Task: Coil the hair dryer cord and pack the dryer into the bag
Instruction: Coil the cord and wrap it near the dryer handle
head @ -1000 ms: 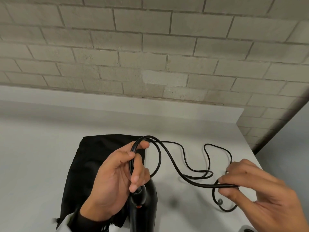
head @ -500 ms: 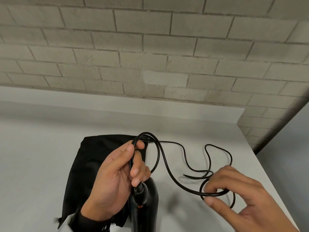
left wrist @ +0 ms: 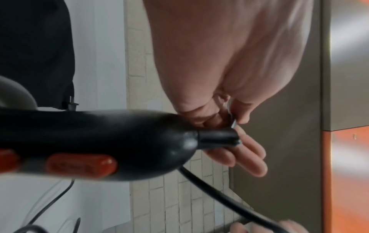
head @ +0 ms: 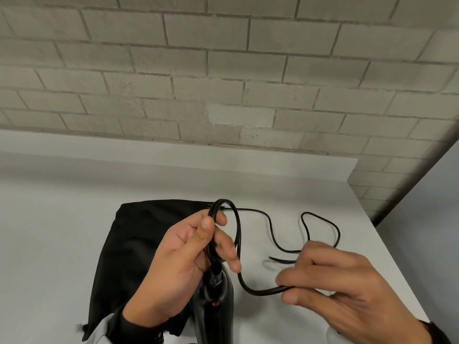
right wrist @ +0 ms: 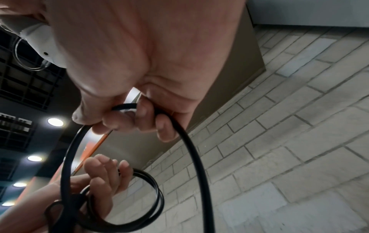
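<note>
Table (head: 62, 244): we have a pale surface with bare room to our left; its right edge runs close beside our right hand, so slack could slide off there.
Bag (head: 139, 244): we see it lying flat and black under our left forearm, well inside the table; we cannot tell which way its mouth faces, and nothing is packed yet.
Hair dryer (head: 216, 306): we hang it by its cord end just below our left hand, beside the bag, probably so the loops gather at the handle.
Cord (head: 258, 291): we have two or so loops stacked in our left hand; a sagging span runs to our right hand, and the rest snakes loose on the table beyond.
Left hand (head: 188, 259): our thumb and curled fingers clamp the loops where the cord enters the dryer.
Right hand (head: 347, 289): our fingertips pinch the free span, judged ready to carry the next loop across.
</note>
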### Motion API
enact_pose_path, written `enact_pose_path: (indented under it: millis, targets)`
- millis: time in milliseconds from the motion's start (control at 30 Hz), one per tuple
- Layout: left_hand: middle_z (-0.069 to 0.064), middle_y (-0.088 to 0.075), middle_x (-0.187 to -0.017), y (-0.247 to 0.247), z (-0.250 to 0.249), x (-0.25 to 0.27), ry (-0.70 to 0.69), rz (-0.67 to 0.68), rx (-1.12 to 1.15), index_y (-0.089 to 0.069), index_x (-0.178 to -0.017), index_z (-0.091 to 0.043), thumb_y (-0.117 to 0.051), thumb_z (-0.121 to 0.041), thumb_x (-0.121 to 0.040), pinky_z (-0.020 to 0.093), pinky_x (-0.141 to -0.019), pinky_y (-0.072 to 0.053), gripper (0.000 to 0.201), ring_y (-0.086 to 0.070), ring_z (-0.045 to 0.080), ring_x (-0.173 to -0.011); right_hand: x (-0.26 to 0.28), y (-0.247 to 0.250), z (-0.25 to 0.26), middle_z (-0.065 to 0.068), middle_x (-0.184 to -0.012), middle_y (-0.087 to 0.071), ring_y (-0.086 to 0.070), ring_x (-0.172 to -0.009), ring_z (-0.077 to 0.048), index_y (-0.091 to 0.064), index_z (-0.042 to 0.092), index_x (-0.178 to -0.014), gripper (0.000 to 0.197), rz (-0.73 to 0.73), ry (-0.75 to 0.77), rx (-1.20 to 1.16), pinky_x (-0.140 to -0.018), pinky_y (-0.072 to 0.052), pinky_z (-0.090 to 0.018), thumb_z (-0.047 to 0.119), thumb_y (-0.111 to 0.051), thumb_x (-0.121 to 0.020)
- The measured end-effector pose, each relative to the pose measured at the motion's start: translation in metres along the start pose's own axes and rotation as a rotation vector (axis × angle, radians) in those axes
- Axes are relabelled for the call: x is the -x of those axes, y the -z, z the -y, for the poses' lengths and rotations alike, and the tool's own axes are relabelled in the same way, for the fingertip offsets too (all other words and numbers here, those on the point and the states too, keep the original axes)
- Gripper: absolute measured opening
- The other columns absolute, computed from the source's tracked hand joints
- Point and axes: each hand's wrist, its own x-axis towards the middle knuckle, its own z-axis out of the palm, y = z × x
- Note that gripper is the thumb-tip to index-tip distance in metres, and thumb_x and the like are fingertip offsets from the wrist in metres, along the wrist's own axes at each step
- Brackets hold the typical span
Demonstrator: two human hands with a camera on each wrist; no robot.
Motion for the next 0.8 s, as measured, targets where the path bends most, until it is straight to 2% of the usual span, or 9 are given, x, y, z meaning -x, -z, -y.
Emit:
enact_pose_path:
  millis: [167,300,367,500,600,667,733,800]
  targets:
    - [0.015,-0.07,-0.07,-0.005,-0.004,0.0,0.0,0.039,-0.018,-0.068,-0.098,-0.014,-0.071,-0.047,-0.084,0.032,-0.072,-0.057,0.036,-0.072,0.031,-0.069,-0.018,-0.002,0.004,0.002,-0.07,-0.055,-0.05,-0.063,-0.009,-0.074,0.021,-0.094,0.013,-0.016,0.009,-0.022,-0.059,-0.041,-0.017,0.031,-0.07,-0.087]
    - [0.016,-0.072,-0.074,-0.008,-0.006,-0.001,0.013,0.095,-0.024,-0.066,-0.1,-0.01,-0.068,-0.043,-0.086,0.025,-0.07,-0.056,0.036,-0.073,0.023,-0.071,-0.035,-0.003,0.007,0.001,-0.072,-0.057,-0.055,-0.063,-0.01,-0.076,0.02,-0.092,0.011,-0.039,0.007,-0.011,-0.061,-0.043,-0.017,0.027,-0.071,-0.085]
    - [0.015,-0.073,-0.077,-0.008,-0.006,-0.001,0.023,0.126,-0.063,-0.063,-0.101,-0.006,-0.065,-0.044,-0.088,0.029,-0.074,-0.057,0.039,-0.074,0.028,-0.075,-0.043,-0.004,0.006,0.003,-0.073,-0.058,-0.056,-0.064,-0.009,-0.076,0.018,-0.091,0.011,-0.061,0.002,-0.004,-0.063,-0.043,-0.017,0.026,-0.071,-0.085]
    - [0.013,-0.073,-0.079,-0.006,-0.006,-0.003,0.033,0.164,-0.127,-0.062,-0.107,-0.005,-0.063,-0.048,-0.09,0.04,-0.082,-0.054,0.046,-0.072,0.035,-0.079,-0.056,-0.008,0.002,0.007,-0.074,-0.057,-0.056,-0.065,-0.004,-0.076,0.025,-0.094,0.013,-0.105,-0.01,-0.006,-0.066,-0.042,-0.012,0.02,-0.075,-0.082]
    - [0.017,-0.071,-0.08,-0.006,-0.006,-0.004,0.022,0.206,-0.133,-0.06,-0.115,-0.001,-0.058,-0.043,-0.094,0.034,-0.075,-0.053,0.047,-0.07,0.029,-0.07,-0.065,-0.015,0.001,0.003,-0.076,-0.06,-0.058,-0.067,-0.006,-0.077,0.02,-0.093,0.011,-0.133,-0.021,0.003,-0.066,-0.043,-0.013,0.019,-0.075,-0.082]
    - [0.016,-0.07,-0.077,-0.006,-0.006,-0.004,0.011,0.231,-0.116,-0.063,-0.113,-0.005,-0.055,-0.04,-0.096,0.029,-0.067,-0.052,0.04,-0.065,0.022,-0.059,-0.069,-0.02,-0.002,0.001,-0.078,-0.06,-0.056,-0.067,-0.007,-0.077,0.018,-0.093,0.012,-0.167,-0.042,0.003,-0.065,-0.04,-0.011,0.022,-0.075,-0.082]
    - [0.013,-0.069,-0.072,-0.005,-0.005,-0.004,0.003,0.221,-0.107,-0.064,-0.11,-0.009,-0.058,-0.043,-0.094,0.03,-0.059,-0.047,0.039,-0.058,0.016,-0.05,-0.069,-0.025,-0.006,0.002,-0.084,-0.058,-0.051,-0.066,-0.01,-0.077,0.02,-0.094,0.014,-0.196,-0.077,-0.001,-0.063,-0.038,-0.012,0.027,-0.074,-0.082]
    - [0.009,-0.065,-0.066,-0.004,-0.003,-0.004,-0.004,0.202,-0.093,-0.064,-0.108,-0.007,-0.061,-0.045,-0.092,0.035,-0.058,-0.039,0.042,-0.049,0.011,-0.045,-0.068,-0.029,-0.011,0.004,-0.094,-0.056,-0.051,-0.068,-0.013,-0.074,0.026,-0.1,0.017,-0.192,-0.11,-0.005,-0.065,-0.041,-0.014,0.032,-0.069,-0.085]
